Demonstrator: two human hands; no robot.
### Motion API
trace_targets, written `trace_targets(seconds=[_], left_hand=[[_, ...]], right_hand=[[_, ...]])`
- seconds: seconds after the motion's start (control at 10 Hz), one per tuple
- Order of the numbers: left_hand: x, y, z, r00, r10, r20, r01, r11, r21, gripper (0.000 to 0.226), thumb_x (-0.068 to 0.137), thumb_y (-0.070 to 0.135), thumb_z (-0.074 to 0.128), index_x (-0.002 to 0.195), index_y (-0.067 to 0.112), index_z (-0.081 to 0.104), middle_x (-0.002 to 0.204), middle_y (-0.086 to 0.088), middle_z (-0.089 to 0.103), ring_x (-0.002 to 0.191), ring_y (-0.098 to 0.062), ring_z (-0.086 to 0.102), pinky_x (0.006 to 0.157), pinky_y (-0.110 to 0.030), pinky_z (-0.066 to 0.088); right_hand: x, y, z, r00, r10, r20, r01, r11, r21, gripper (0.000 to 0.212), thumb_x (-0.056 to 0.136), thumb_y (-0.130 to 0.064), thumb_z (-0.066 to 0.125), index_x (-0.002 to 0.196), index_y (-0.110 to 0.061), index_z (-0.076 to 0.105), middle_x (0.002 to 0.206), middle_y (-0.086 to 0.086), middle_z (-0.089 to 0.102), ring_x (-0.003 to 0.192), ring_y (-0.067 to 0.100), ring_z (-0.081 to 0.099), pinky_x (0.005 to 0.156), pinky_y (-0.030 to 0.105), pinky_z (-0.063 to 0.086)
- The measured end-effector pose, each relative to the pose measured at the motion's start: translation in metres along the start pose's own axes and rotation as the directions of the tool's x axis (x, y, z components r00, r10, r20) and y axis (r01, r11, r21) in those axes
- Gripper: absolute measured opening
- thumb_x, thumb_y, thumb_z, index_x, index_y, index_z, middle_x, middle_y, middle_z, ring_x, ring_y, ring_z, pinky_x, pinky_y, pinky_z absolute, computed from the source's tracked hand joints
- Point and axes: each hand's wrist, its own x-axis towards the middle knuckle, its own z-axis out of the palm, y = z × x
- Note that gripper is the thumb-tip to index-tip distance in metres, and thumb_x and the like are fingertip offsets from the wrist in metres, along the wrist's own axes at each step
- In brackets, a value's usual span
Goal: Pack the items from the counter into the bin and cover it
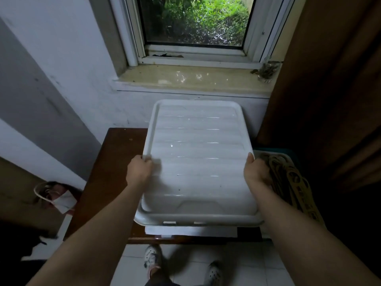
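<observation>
Both hands grip the white lid [198, 153] by its side edges, left hand [139, 169] and right hand [256, 172], fingers curled round the rims, steadying it level above the bin [198, 220] for seating.

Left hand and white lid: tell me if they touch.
Touching. The head view shows the left hand gripping the left edge of the white lid, its fingers curled over the rim.

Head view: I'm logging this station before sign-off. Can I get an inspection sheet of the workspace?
Surface: brown table below the window sill.
Job's things: white lid held over the white bin; contents hidden.
Clutter: tray of brown cut-out pieces at right; white paper under the bin.
Hands: left hand and right hand grip the lid's side edges.
Cables: nothing seen.
Surroundings: window, curtain, tiled floor.
</observation>
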Motion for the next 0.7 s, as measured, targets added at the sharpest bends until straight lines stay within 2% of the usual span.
trace_targets(seconds=[0.1,0.3,0.4,0.5,0.6,0.7], left_hand=[[-0.005,0.000,0.001,1.000,0.006,-0.013,-0.006,1.000,0.011,0.032,0.094,0.022,0.047,0.116,0.002,0.058,0.111,-0.016,0.064,0.092,-0.029,0.058,0.076,-0.032,0.043],[-0.013,0.002,0.004,1.000,0.009,-0.023,-0.008,0.998,0.066,0.032,0.096,0.026,0.043,0.113,0.005,0.058,0.108,-0.013,0.063,0.083,-0.022,0.054,0.072,-0.032,0.042],[-0.012,0.000,0.004,0.999,0.019,-0.033,-0.015,0.994,0.107,0.031,0.096,0.028,0.041,0.110,0.006,0.058,0.107,-0.012,0.062,0.084,-0.024,0.054,0.073,-0.034,0.045],[-0.018,0.007,0.001,0.999,-0.014,-0.038,0.022,0.980,0.199,0.034,0.098,0.030,0.037,0.117,0.006,0.053,0.114,-0.015,0.057,0.096,-0.029,0.056,0.083,-0.042,0.049],[-0.020,0.022,-0.002,0.993,-0.041,-0.110,0.069,0.962,0.266,0.038,0.096,0.028,0.043,0.129,0.008,0.042,0.128,-0.020,0.044,0.113,-0.036,0.048,0.096,-0.045,0.040],[-0.031,0.041,-0.007,0.993,0.026,-0.118,0.004,0.968,0.251,0.042,0.094,0.025,0.046,0.132,0.008,0.040,0.130,-0.021,0.041,0.115,-0.037,0.046,0.096,-0.045,0.040]], right_hand=[[0.003,0.003,0.001,1.000,0.004,0.008,-0.004,1.000,-0.018,0.058,0.101,-0.041,0.024,0.123,0.004,0.053,0.132,0.025,0.052,0.121,0.041,0.049,0.098,0.045,0.040],[0.007,0.008,0.000,1.000,-0.009,0.016,0.009,0.999,-0.032,0.059,0.101,-0.042,0.022,0.121,0.004,0.054,0.129,0.025,0.053,0.118,0.041,0.051,0.095,0.047,0.041],[0.007,0.008,0.001,0.999,-0.011,0.030,0.012,0.999,-0.050,0.058,0.101,-0.040,0.022,0.122,0.003,0.053,0.130,0.025,0.053,0.119,0.040,0.051,0.096,0.046,0.041],[0.004,0.008,-0.002,0.998,-0.052,0.040,0.054,0.996,-0.065,0.047,0.102,-0.033,0.028,0.126,0.001,0.050,0.132,0.024,0.050,0.123,0.039,0.047,0.099,0.044,0.039],[0.007,0.010,-0.009,0.987,-0.155,0.047,0.158,0.986,-0.053,0.041,0.097,-0.015,0.041,0.137,-0.008,0.038,0.136,0.023,0.043,0.126,0.040,0.041,0.101,0.044,0.037],[0.004,0.003,-0.028,0.972,-0.224,0.066,0.225,0.974,0.000,0.048,0.091,-0.004,0.042,0.138,-0.011,0.039,0.137,0.022,0.040,0.125,0.041,0.042,0.102,0.044,0.039]])
